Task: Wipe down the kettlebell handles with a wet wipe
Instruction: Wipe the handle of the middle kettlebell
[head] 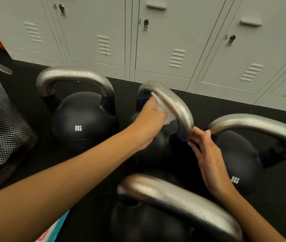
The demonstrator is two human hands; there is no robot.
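Arms out in front of me, both reaching over the black floor point(208, 109) toward the middle kettlebell point(156, 145). My left forearm runs long and diagonal from the lower left corner up to the handle; my right one comes in short from the lower right, wrist bent upward.

My left hand point(149, 123) is tucked inside the loop of the silver handle point(171, 103), fingers curled round a white wet wipe point(163, 109) and pressing it against the inner face of the metal. My right hand point(206, 154) is relaxed, fingers fairly straight, fingertips point(195, 137) touching the handle's near leg, right at the blue band point(182, 139).

That handle arches with its long axis running from far left to near right, droplets beading on top. The bell sits on the floor among three others: one to the left marked 8KG point(81, 119), one to the right also marked 8KG point(240, 159), and one nearest me point(173, 206), its handle blurred. Grey lockers point(173, 41) stand behind, and a black mesh bin point(4, 137) sits at far left.
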